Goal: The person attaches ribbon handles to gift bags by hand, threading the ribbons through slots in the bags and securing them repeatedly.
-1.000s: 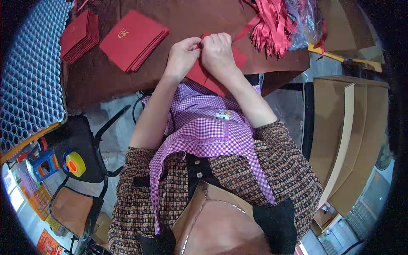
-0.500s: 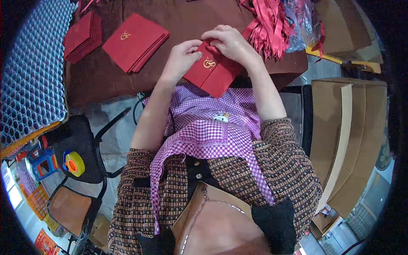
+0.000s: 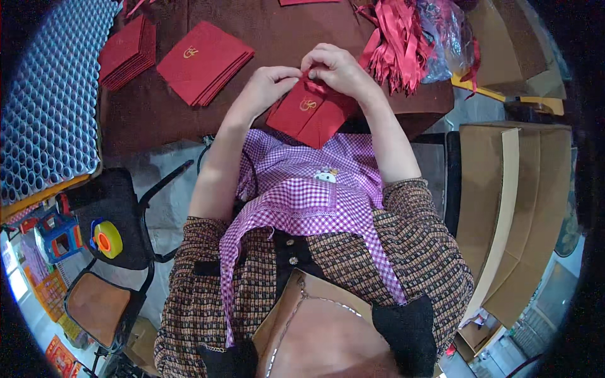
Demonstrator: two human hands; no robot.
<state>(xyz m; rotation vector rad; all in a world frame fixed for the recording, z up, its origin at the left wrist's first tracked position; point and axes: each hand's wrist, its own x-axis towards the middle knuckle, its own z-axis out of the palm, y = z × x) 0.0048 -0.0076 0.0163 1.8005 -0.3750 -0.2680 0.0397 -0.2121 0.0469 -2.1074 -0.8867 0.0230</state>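
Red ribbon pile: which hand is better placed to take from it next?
Likely the right hand, at the top of the red folder: it lies nearer the ribbon pile than the left hand does.

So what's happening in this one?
A person seated or standing at a brown-covered table is working on a red card with a gold emblem. The left grip and right grip meet at its upper end; exactly what the fingertips pinch is hard to tell. Two piles of red cards lie to the left, and a bundle of red ribbons lies to the right.
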